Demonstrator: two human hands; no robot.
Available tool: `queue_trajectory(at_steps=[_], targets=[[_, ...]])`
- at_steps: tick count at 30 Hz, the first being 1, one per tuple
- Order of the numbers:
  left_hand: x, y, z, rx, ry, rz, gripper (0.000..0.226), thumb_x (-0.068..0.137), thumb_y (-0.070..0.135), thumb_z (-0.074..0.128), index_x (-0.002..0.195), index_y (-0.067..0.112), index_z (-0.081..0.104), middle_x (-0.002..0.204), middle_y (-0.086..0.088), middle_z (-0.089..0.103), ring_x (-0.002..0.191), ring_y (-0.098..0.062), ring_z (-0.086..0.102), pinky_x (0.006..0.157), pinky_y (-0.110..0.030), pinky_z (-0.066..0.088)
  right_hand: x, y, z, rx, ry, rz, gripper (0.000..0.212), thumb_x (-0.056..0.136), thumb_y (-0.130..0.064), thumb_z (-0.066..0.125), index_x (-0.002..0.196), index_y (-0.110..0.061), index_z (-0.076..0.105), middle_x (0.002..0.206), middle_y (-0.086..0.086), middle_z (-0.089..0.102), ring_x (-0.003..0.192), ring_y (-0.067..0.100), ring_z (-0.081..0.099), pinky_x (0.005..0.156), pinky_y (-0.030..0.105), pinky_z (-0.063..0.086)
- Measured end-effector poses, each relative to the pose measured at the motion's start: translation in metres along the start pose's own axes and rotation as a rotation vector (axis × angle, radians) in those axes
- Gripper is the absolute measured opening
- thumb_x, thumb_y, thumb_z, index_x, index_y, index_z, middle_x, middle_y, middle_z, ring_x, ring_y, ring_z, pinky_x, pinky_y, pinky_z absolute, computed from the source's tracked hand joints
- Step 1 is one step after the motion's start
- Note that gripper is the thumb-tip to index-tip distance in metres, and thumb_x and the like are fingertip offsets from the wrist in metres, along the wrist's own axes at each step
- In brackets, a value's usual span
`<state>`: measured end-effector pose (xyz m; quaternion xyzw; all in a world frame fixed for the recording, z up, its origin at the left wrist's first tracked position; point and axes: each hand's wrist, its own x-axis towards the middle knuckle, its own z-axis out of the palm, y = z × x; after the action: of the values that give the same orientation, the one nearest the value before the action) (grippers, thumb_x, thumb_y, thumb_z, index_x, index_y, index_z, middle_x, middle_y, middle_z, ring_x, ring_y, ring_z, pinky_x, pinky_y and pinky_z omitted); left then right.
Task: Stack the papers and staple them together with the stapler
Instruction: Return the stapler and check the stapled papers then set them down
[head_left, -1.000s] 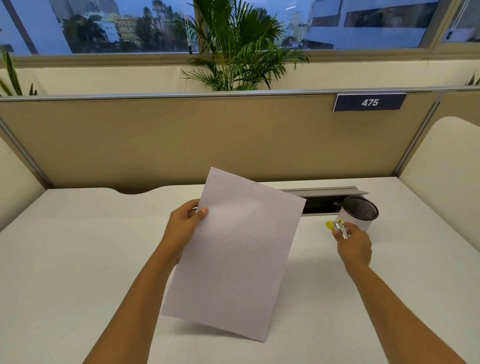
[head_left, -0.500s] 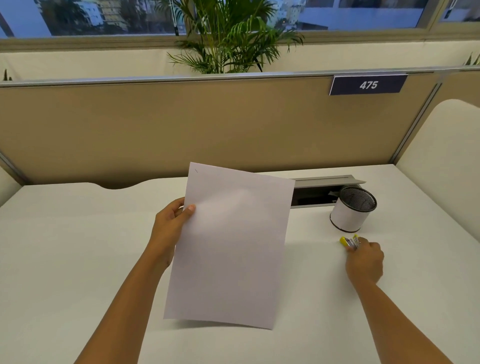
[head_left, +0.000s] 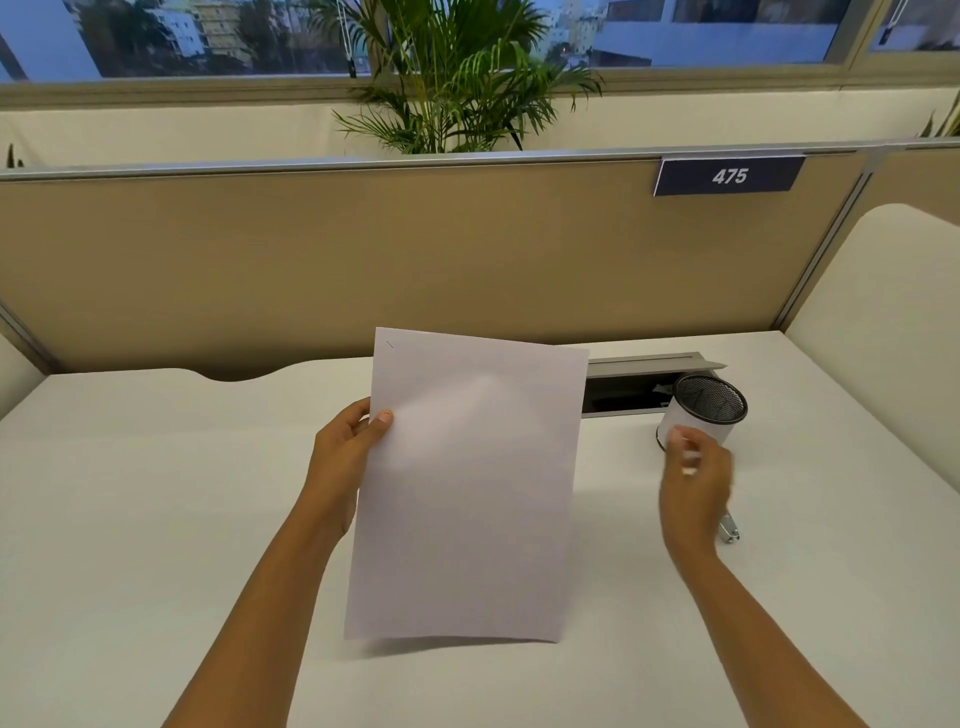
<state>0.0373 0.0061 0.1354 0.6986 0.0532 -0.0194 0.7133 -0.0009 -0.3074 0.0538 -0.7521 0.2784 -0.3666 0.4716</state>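
Note:
My left hand (head_left: 345, 454) grips the left edge of the white papers (head_left: 467, 488) and holds them up, tilted, above the middle of the white desk (head_left: 156, 519). A small staple mark shows at their top left corner. The stapler (head_left: 729, 529) lies on the desk to the right; only its metal end shows beside my right wrist. My right hand (head_left: 696, 488) is blurred above the desk, just left of the stapler and in front of the cup, its fingers loosely apart with nothing in them.
A white mesh pen cup (head_left: 704, 413) stands behind my right hand, in front of an open grey cable tray (head_left: 644, 364). A tan partition (head_left: 415, 260) with a "475" sign (head_left: 730, 176) closes the back; a cream divider (head_left: 883, 338) stands at the right.
My right hand has let go of the yellow stapler, which now lies on the desk, and has lifted toward the cup. The papers have turned more upright in my left hand.

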Motion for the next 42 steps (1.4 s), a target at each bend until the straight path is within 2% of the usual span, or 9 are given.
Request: queue_trajectory(at_steps=[4, 6, 9, 17, 23, 27, 31, 37, 42], targets=[[-0.007, 0.004, 0.002, -0.025, -0.014, 0.005, 0.021, 0.090, 0.024, 0.055, 0.110, 0.022, 0.060, 0.094, 0.009, 0.070, 0.071, -0.002, 0.069, 0.052, -0.013, 0.052, -0.027, -0.057, 0.012, 0.385, -0.551, 0.074, 0.043, 0.089, -0.050, 0.045, 0.122, -0.025, 0.055, 0.122, -0.007, 0.061, 0.105, 0.008, 0.060, 0.087, 0.023, 0.048], [-0.011, 0.008, 0.004, -0.033, -0.014, 0.011, 0.022, 0.090, 0.023, 0.055, 0.111, 0.021, 0.060, 0.094, 0.008, 0.070, 0.073, -0.004, 0.069, 0.054, -0.016, 0.052, -0.033, -0.070, 0.015, 0.440, -0.662, 0.104, 0.045, 0.088, -0.049, 0.049, 0.124, -0.022, 0.054, 0.117, -0.010, 0.065, 0.099, 0.000, 0.064, 0.079, 0.018, 0.051], [-0.016, 0.013, 0.004, -0.043, 0.011, 0.021, 0.025, 0.090, 0.021, 0.055, 0.114, 0.019, 0.059, 0.100, 0.002, 0.069, 0.085, -0.014, 0.067, 0.066, -0.025, 0.054, -0.037, -0.081, 0.016, 0.473, -0.635, 0.128, 0.034, 0.088, -0.028, 0.060, 0.120, -0.019, 0.055, 0.110, -0.004, 0.068, 0.085, -0.001, 0.068, 0.066, 0.014, 0.054], [-0.024, 0.051, 0.001, -0.102, 0.160, 0.169, 0.029, 0.088, 0.032, 0.057, 0.108, 0.013, 0.066, 0.106, -0.003, 0.069, 0.094, -0.022, 0.063, 0.070, -0.028, 0.052, -0.035, -0.111, 0.005, 0.614, -0.591, 0.092, 0.023, 0.084, -0.010, 0.064, 0.104, -0.021, 0.061, 0.099, -0.005, 0.072, 0.086, 0.008, 0.070, 0.073, 0.019, 0.056], [-0.031, 0.093, 0.002, -0.214, 0.198, 0.233, 0.011, 0.085, 0.027, 0.063, 0.091, 0.021, 0.069, 0.090, 0.004, 0.070, 0.084, -0.017, 0.063, 0.069, -0.026, 0.053, -0.034, -0.139, -0.009, 0.650, -0.583, 0.008, 0.022, 0.084, -0.010, 0.064, 0.099, -0.026, 0.062, 0.088, -0.009, 0.073, 0.076, 0.004, 0.070, 0.066, 0.016, 0.055], [-0.039, 0.108, 0.002, -0.250, 0.205, 0.247, 0.007, 0.082, 0.027, 0.066, 0.086, 0.022, 0.069, 0.085, 0.003, 0.069, 0.081, -0.016, 0.062, 0.070, -0.026, 0.054, -0.034, -0.153, -0.019, 0.631, -0.586, -0.046, 0.019, 0.085, -0.015, 0.064, 0.101, -0.023, 0.060, 0.095, -0.003, 0.070, 0.077, 0.009, 0.068, 0.066, 0.018, 0.056], [-0.048, 0.120, 0.002, -0.256, 0.197, 0.262, 0.010, 0.082, 0.029, 0.067, 0.088, 0.021, 0.069, 0.089, 0.002, 0.069, 0.082, -0.016, 0.064, 0.063, -0.022, 0.053, -0.035, -0.162, -0.030, 0.635, -0.591, -0.071, 0.023, 0.085, -0.016, 0.063, 0.107, -0.018, 0.059, 0.098, -0.005, 0.070, 0.080, 0.009, 0.069, 0.066, 0.018, 0.056], [-0.062, 0.137, 0.005, -0.253, 0.203, 0.290, 0.025, 0.081, 0.030, 0.067, 0.100, 0.014, 0.067, 0.089, 0.001, 0.067, 0.077, -0.016, 0.062, 0.053, -0.021, 0.051, -0.037, -0.177, -0.046, 0.641, -0.577, -0.094, 0.022, 0.084, -0.017, 0.063, 0.104, -0.027, 0.058, 0.099, -0.006, 0.069, 0.083, 0.010, 0.068, 0.069, 0.021, 0.058], [-0.071, 0.145, 0.006, -0.255, 0.215, 0.297, 0.016, 0.084, 0.030, 0.063, 0.092, 0.017, 0.068, 0.089, 0.000, 0.067, 0.082, -0.018, 0.060, 0.060, -0.027, 0.052, -0.041, -0.188, -0.056, 0.669, -0.570, -0.114, 0.021, 0.083, -0.018, 0.063, 0.098, -0.033, 0.059, 0.097, -0.010, 0.069, 0.080, 0.005, 0.070, 0.073, 0.024, 0.059]])
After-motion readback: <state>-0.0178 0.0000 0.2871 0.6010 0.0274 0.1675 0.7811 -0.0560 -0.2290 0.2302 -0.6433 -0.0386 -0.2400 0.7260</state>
